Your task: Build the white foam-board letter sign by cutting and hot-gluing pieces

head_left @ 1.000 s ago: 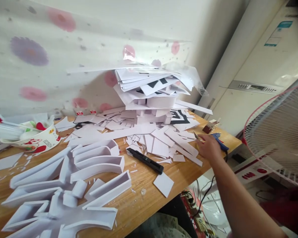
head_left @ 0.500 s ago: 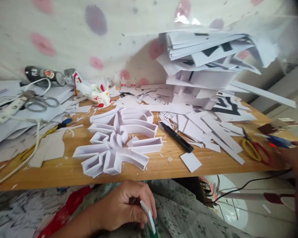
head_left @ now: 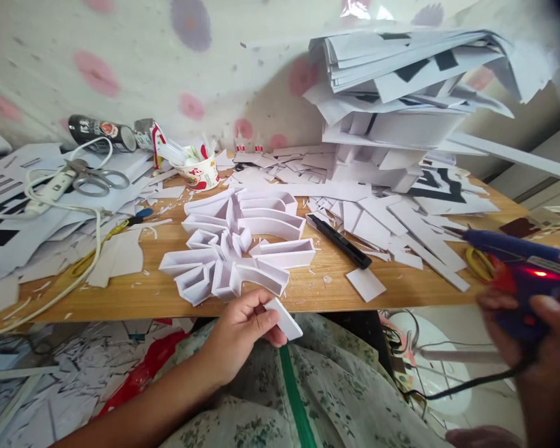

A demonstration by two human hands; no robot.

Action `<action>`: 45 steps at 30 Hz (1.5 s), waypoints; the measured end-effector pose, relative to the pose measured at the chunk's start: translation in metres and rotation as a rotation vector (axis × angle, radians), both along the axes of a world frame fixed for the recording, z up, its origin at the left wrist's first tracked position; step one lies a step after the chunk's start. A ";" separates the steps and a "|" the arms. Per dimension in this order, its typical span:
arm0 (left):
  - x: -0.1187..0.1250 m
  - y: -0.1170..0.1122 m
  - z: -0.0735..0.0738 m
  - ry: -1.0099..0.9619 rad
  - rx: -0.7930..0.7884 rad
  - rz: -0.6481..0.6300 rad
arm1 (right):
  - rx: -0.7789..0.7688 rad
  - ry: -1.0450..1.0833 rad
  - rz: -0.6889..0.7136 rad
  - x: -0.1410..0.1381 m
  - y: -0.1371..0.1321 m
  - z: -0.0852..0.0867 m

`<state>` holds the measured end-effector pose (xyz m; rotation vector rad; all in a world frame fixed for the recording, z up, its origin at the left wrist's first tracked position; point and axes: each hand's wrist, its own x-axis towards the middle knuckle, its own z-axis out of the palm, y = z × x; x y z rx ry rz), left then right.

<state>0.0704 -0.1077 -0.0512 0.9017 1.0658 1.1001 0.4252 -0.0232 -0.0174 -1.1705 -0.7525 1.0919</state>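
Note:
Between the thumb and fingers of my left hand (head_left: pixel 247 330) is a small white foam board piece (head_left: pixel 285 321), just in front of the table edge. My right hand (head_left: pixel 541 330), at the far right, grips a blue glue gun (head_left: pixel 518 267) with a red trigger and a lit red light; its nozzle points left over the table and its cord hangs below. A white hollow character-shaped assembly (head_left: pixel 228 249) of thin upright walls lies on the table, beyond my left hand. A black utility knife (head_left: pixel 338 239) and a square white piece (head_left: pixel 366 284) lie to its right.
White offcuts (head_left: pixel 392 230) and a tall stack of sheets and boxy forms (head_left: pixel 392 118) fill the right back. At left are grey scissors (head_left: pixel 98 180), a power strip (head_left: pixel 53 190), papers and a paper cup (head_left: pixel 198 174). Yellow-handled scissors (head_left: pixel 480 264) lie partly behind the glue gun.
My right hand has lifted the glue gun from the right end of the table and brought it closer. My left hand has risen with the foam board piece, now turned flatter. The view has shifted slightly.

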 end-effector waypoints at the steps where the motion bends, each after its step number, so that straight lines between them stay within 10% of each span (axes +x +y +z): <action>1: 0.000 -0.001 0.000 -0.008 0.000 0.012 | 0.031 0.060 0.024 -0.016 -0.004 -0.002; 8: 0.000 -0.012 0.001 0.044 0.016 0.105 | -0.109 0.315 0.491 -0.112 -0.051 -0.023; 19: -0.009 -0.015 0.003 0.190 0.107 0.165 | -0.201 0.573 1.041 -0.140 -0.069 -0.038; 45: -0.003 -0.023 0.009 0.273 0.250 0.236 | -0.046 -0.139 1.027 -0.129 -0.083 -0.036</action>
